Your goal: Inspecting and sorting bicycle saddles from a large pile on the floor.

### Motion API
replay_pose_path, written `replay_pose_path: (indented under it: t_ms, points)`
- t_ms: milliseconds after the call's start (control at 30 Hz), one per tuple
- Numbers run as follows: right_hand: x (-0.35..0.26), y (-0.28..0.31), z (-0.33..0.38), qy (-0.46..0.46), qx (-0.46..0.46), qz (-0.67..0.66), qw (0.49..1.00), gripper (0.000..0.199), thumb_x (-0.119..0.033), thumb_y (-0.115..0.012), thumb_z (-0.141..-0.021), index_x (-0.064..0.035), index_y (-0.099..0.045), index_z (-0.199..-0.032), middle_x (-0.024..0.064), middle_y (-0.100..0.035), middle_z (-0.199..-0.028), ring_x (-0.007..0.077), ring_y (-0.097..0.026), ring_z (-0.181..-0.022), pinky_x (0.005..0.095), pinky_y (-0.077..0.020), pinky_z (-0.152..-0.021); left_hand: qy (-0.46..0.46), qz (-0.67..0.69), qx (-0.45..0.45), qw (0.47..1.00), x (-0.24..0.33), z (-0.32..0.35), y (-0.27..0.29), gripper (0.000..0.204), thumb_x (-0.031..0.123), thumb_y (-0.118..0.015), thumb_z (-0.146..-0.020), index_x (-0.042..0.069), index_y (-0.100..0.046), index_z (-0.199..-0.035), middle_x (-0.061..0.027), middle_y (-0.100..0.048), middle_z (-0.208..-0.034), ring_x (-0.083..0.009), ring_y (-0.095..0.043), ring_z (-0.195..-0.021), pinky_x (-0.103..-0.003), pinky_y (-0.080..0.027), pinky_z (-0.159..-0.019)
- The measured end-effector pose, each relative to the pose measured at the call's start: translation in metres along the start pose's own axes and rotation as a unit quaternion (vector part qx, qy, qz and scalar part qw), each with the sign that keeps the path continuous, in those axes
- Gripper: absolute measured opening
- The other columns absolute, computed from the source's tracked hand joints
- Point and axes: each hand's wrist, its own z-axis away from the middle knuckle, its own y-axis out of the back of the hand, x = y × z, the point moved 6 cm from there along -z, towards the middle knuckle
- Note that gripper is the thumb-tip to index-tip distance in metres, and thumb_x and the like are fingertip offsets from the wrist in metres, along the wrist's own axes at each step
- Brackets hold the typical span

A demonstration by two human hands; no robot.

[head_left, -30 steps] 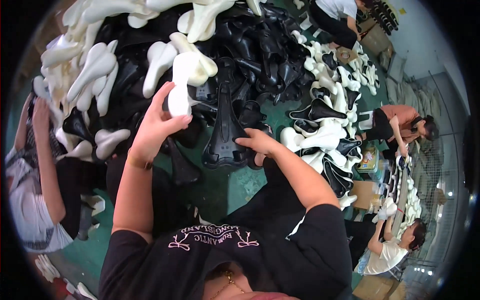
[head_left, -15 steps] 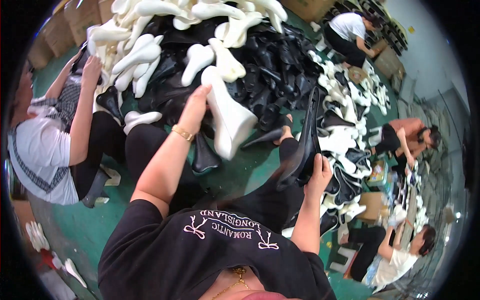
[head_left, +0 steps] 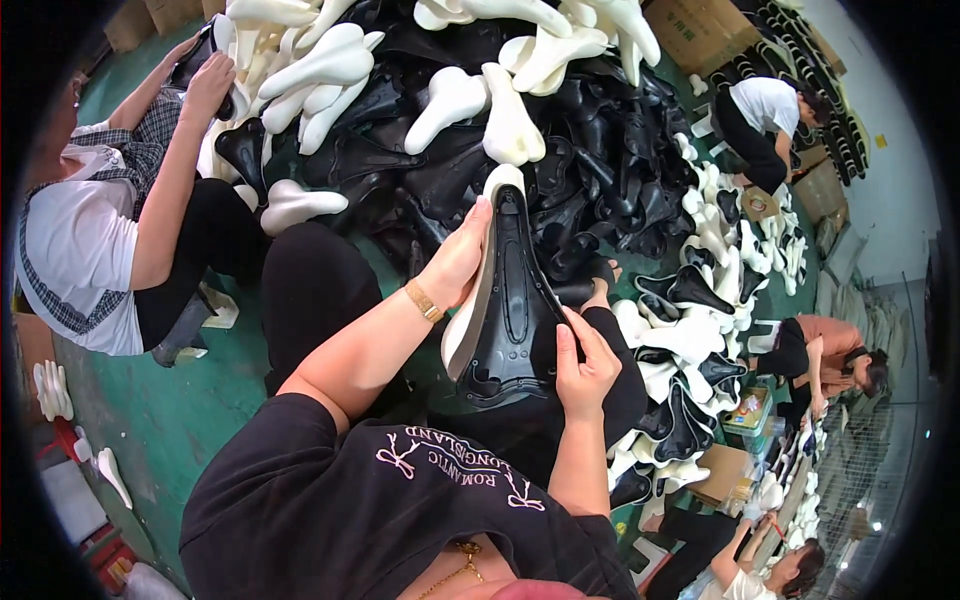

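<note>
In front of my lap, a white bicycle saddle foam pad (head_left: 462, 338) and a black plastic saddle base (head_left: 512, 300) are held together, narrow ends pointing away from me. The base lies over the pad's underside, with the white edge showing along the left and at the narrow tip. My left hand (head_left: 457, 260) is closed around the pad's left side. My right hand (head_left: 587, 368) pinches the base's right edge near its wide end, thumb on top. Whether the base is fully seated in the pad I cannot tell.
Beyond my hands lie a heap of black saddle bases (head_left: 620, 170) and a pile of white foam pads (head_left: 325, 75). More pads and bases (head_left: 690, 340) spread on the right. A co-worker (head_left: 85, 250) sits close on my left; several others work at right. A cardboard box (head_left: 700, 35) stands at the back.
The white pad and black base, held apart before, are now together in front of me. My right hand has moved left with the base; the pad has turned over in my left hand.
</note>
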Motion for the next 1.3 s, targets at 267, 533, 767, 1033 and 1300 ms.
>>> replay_pose_path:
  t_ms: [267,533,767,1033,1300]
  points:
    - [0.020,-0.013,-0.005,-0.062,-0.025,-0.044,0.997,0.020,-0.003,-0.066,-0.084,0.0011,-0.068,-0.104,0.0099,-0.068,-0.083,0.0129,-0.061,-0.068,0.0225,-0.0464,-0.062,-0.015,-0.021,0.015,1.000,0.001,-0.017,0.019,0.061,0.054,-0.028,-0.098,0.001,-0.058,-0.106,-0.0137,-0.065,-0.092,-0.0234,-0.065,-0.083,-0.037,-0.055,-0.077]
    - [0.036,-0.013,-0.004,-0.152,-0.050,-0.149,0.976,0.022,-0.005,-0.064,-0.087,0.0050,-0.066,-0.106,0.0073,-0.068,-0.095,0.0102,-0.060,-0.083,0.0210,-0.0455,-0.077,-0.031,-0.062,0.060,0.996,0.001,-0.016,0.023,0.056,0.053,-0.033,-0.098,0.004,-0.057,-0.112,-0.0098,-0.065,-0.094,-0.0180,-0.064,-0.080,-0.032,-0.054,-0.074]
    - [0.041,-0.011,0.013,-0.226,-0.050,-0.250,0.940,0.023,-0.004,-0.064,-0.087,0.0060,-0.065,-0.107,0.0007,-0.063,-0.085,0.0056,-0.053,-0.073,0.0173,-0.0405,-0.068,-0.014,-0.044,0.132,0.990,0.004,-0.014,0.029,0.054,0.052,-0.036,-0.098,0.006,-0.057,-0.117,-0.0058,-0.065,-0.096,-0.0150,-0.062,-0.083,-0.030,-0.052,-0.076]
    - [0.024,-0.012,-0.013,-0.083,-0.029,-0.059,0.994,0.020,-0.004,-0.065,-0.085,0.0023,-0.068,-0.104,0.0121,-0.069,-0.088,0.0133,-0.063,-0.075,0.0238,-0.0487,-0.071,0.037,-0.065,0.038,0.996,-0.005,-0.006,0.014,0.052,0.051,-0.033,-0.099,0.009,-0.053,-0.123,-0.0058,-0.062,-0.105,-0.0126,-0.058,-0.089,-0.028,-0.049,-0.080]
    - [0.018,-0.012,-0.014,-0.043,-0.012,-0.045,0.998,0.019,0.000,-0.065,-0.082,0.0022,-0.068,-0.101,0.0135,-0.068,-0.079,0.0178,-0.064,-0.067,0.0250,-0.0488,-0.063,0.023,-0.048,0.029,0.998,-0.004,-0.005,0.011,0.053,0.050,-0.032,-0.099,0.008,-0.055,-0.120,-0.0049,-0.063,-0.102,-0.0125,-0.060,-0.086,-0.028,-0.050,-0.080]
